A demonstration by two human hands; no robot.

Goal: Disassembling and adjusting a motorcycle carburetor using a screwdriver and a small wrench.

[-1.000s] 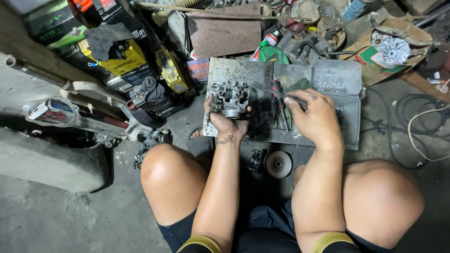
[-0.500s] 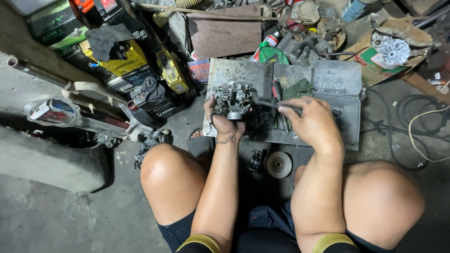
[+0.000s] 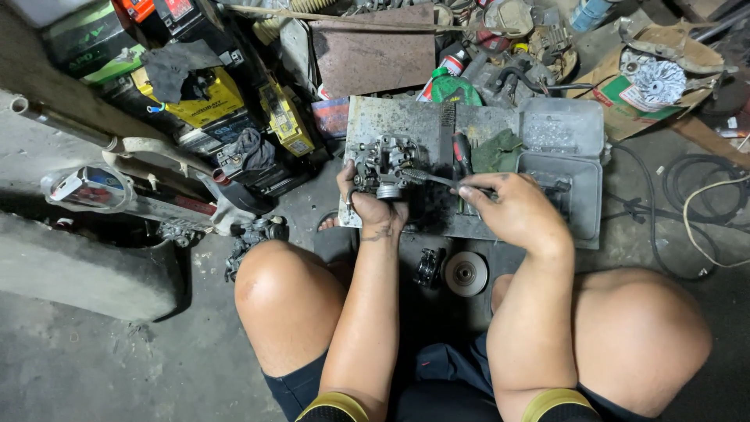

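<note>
Near the middle of the frame, a small metal engine part [image 3: 384,168] was clamped in the left hand [image 3: 373,205]. A thin tool [image 3: 437,180] was pinched by the right hand [image 3: 512,209]. A slip could have jabbed the left hand's fingers or dropped the part onto the grey tray [image 3: 562,168].

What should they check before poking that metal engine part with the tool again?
1. Left hand grips the metal engine part firmly: ok.
2. Right hand holds the thin tool: ok.
3. Tool tip touching the part: cannot tell, too small.
4. Part held over the grey tray: ok.
5. Fingers away from the tool tip: cannot tell.
6. Round disc on the floor, away from both hands: ok.
</note>
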